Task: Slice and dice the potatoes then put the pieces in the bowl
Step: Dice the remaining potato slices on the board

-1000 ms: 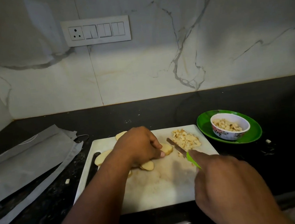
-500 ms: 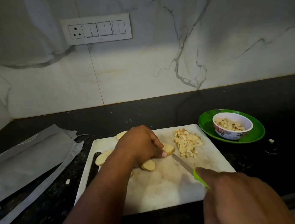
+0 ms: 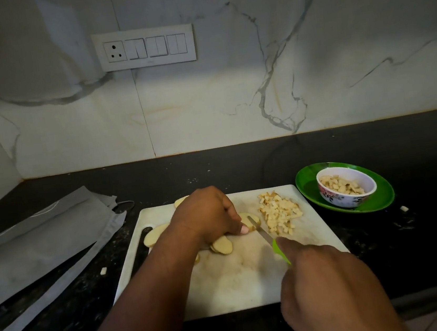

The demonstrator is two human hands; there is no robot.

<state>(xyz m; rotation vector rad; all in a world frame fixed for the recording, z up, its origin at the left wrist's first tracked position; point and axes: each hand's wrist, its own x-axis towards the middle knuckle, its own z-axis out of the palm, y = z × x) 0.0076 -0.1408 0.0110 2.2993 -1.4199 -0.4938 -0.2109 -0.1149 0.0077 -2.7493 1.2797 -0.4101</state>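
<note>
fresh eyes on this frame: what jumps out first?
The two hands at the white cutting board: the left hand pins a potato slice while the right hand holds a green-handled knife across it. Right of the blade lies a pile of dice.

You've got a white cutting board on black tabletop; green plate at 2 o'clock, floral white bowl, green-handled knife, pale-yellow potato dice.

Home kitchen — dark countertop, marble backsplash, cutting board.
</note>
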